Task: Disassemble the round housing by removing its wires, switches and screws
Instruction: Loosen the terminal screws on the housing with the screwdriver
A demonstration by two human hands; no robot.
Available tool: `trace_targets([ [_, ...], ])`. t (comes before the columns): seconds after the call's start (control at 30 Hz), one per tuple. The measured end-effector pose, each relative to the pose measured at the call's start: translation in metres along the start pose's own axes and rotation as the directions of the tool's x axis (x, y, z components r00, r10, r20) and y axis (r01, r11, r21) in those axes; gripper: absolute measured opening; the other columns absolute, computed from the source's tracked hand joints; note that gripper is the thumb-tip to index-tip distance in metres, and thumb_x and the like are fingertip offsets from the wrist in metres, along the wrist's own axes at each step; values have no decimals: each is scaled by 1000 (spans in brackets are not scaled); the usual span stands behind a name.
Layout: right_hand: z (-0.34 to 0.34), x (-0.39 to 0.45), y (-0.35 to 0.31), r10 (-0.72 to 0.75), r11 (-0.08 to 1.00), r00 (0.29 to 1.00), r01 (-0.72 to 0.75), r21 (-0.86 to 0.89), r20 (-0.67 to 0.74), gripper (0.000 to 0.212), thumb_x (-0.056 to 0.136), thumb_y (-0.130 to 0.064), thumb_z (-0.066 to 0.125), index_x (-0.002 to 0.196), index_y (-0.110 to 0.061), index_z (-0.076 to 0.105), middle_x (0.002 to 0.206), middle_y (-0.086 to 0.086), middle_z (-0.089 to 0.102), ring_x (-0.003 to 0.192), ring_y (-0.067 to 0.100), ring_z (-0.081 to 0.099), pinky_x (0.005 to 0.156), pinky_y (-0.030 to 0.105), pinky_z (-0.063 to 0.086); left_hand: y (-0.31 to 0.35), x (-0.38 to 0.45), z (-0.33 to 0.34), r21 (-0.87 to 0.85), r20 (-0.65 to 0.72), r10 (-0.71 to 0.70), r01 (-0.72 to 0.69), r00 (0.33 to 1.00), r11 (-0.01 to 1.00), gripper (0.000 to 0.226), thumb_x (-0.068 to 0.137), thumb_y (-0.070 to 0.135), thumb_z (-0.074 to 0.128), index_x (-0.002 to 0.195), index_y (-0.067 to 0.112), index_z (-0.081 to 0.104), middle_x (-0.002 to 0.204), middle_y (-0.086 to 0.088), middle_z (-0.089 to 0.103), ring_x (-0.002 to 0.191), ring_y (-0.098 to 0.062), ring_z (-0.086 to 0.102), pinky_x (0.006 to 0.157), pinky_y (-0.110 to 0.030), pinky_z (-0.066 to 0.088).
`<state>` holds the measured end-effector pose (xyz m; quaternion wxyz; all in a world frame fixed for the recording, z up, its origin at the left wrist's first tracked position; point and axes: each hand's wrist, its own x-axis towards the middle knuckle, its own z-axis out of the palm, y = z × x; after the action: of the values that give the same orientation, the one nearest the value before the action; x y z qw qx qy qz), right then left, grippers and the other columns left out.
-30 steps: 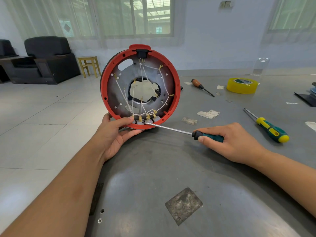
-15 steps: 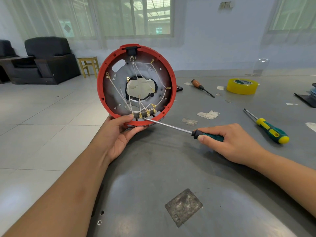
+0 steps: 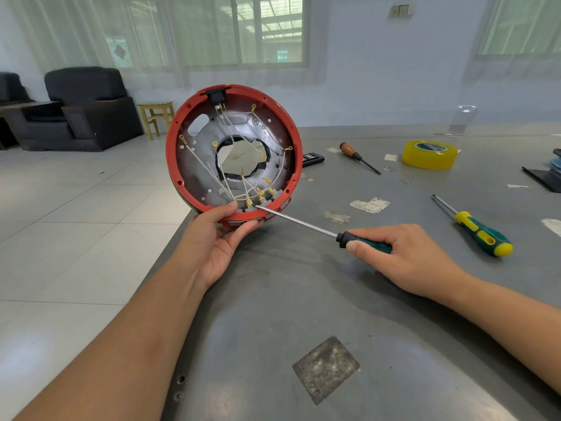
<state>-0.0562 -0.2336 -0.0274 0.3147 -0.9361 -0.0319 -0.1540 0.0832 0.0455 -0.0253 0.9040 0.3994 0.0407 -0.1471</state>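
A round housing (image 3: 194,117) with a red rim and grey metal inside stands upright at the table's left edge. White wires (image 3: 209,168) with brass terminals cross its inside, and a black socket (image 3: 216,95) sits at its top. My left hand (image 3: 221,235) grips the housing's bottom rim, thumb inside by the terminals. My right hand (image 3: 403,256) holds a green-handled screwdriver (image 3: 303,224). Its tip touches the grey switch blocks (image 3: 264,199) at the bottom of the housing.
On the grey metal table (image 3: 303,299) lie a second green and yellow screwdriver (image 3: 476,229), a brown-handled screwdriver (image 3: 358,156), a yellow tape roll (image 3: 429,154) and scraps of tape (image 3: 370,205). Black armchairs (image 3: 88,107) and a small stool (image 3: 156,117) stand on the tiled floor at left.
My left hand has lifted the housing and turned it a little leftward. The screwdriver tip has stayed at the bottom terminals, with my right hand nearly still.
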Motion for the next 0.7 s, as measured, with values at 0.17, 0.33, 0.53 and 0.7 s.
trace_targets([
  [0.17,2,0,-5,54,995,998,-55,82,22,22,90,-61,56,108,-61,70,62,-8,64,55,10,52,61,40,52,0,-1,0,-42,8,0,1,1000,999,21,99,-4,63,120,-6,62,122,-33,71,106,-51,74,65,-38,66],
  [0.33,3,-1,-6,73,988,996,-79,135,48,25,91,-62,57,113,-62,68,62,-3,63,53,7,51,64,45,54,0,-2,2,-35,42,-13,14,999,999,23,100,-3,62,122,-9,62,117,-35,73,103,-56,73,68,-34,67],
  [0.53,8,-2,-5,52,994,999,-53,96,14,17,94,-58,56,105,-65,67,61,-7,64,53,5,52,63,41,54,1,-2,2,-37,41,-17,19,999,999,22,101,-2,61,121,-7,62,116,-33,74,105,-55,73,72,-36,67],
  [0.7,9,-2,-7,30,995,1000,-30,93,-5,18,94,-58,56,97,-75,61,63,-8,64,56,14,53,62,42,53,2,-1,1,-25,50,-22,24,998,999,25,101,-1,61,124,-9,62,118,-32,73,105,-55,73,72,-34,67],
])
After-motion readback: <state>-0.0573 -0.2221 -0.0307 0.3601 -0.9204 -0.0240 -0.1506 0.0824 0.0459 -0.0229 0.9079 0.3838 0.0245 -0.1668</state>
